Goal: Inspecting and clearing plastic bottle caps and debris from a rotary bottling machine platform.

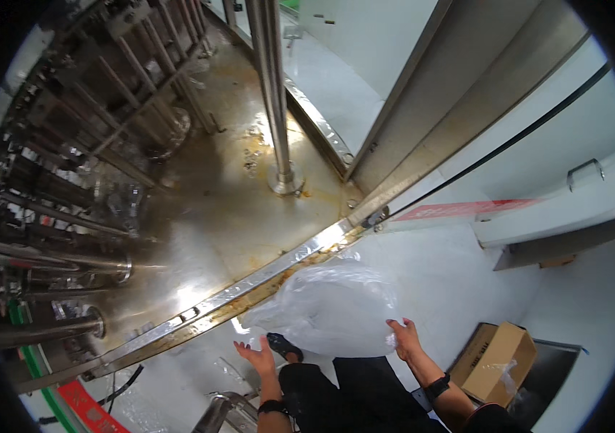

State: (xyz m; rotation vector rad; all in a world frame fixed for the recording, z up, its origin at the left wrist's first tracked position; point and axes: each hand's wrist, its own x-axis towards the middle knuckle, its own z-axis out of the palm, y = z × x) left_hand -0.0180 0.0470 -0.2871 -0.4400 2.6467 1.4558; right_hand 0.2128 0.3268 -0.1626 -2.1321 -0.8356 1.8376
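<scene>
A large clear plastic bag [332, 307] billows out in front of my legs, beside the metal edge of the machine base. My right hand [407, 340] is at the bag's right side, with its fingers closed on the plastic there. Some of those fingers are hard to make out against the film. Left of the bag, my left hand [255, 356] is open, palm up and fingers spread. It appears empty and a little apart from the bag's left end.
A stainless machine base [199, 209], stained brown, has an upright metal post [271, 108] and several rods at left. An open cardboard box [498, 361] stands at lower right. A bent metal tube [224, 411] is beside my left arm. A white panel with a handle [585, 172] stands at right.
</scene>
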